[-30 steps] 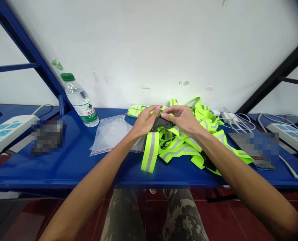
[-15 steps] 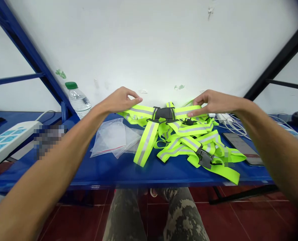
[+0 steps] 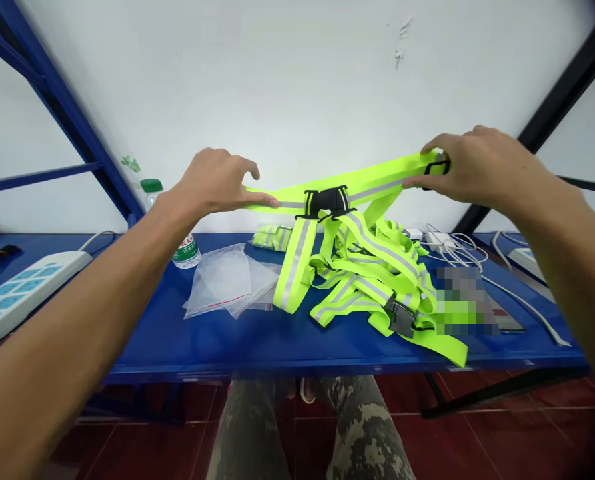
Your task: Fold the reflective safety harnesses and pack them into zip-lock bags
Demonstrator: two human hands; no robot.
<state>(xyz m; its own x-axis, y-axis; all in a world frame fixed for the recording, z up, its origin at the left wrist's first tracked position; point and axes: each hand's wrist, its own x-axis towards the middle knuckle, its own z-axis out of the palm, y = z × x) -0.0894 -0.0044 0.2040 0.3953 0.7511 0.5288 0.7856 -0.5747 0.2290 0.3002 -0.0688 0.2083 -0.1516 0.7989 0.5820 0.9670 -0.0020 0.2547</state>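
Observation:
A neon-yellow reflective strap (image 3: pixel 372 191) with a grey stripe is stretched between my two hands above the table. My left hand (image 3: pixel 222 181) pinches its left part between thumb and fingers. Higher up on the right, my right hand (image 3: pixel 465 167) grips the other part beside a black slider. A black buckle (image 3: pixel 327 201) sits on the strap between the hands, and a loop of strap (image 3: pixel 295 267) hangs below it. Under the right side lies a tangled pile of matching straps (image 3: pixel 367 267), with another dark buckle (image 3: pixel 401 316) at its front.
Clear plastic bags (image 3: pixel 227 280) lie left of the pile, near a folded yellow bundle (image 3: pixel 272 237). A green-capped water bottle (image 3: pixel 186 253) stands behind my left forearm. A power strip (image 3: pixel 27 287) is at far left. White cables (image 3: pixel 457 243) and a partly blurred dark flat object (image 3: pixel 507 321) lie right.
Both hands have risen with the strap, the right one further up and to the right, drawing it longer. The folded yellow bundle behind has come into view.

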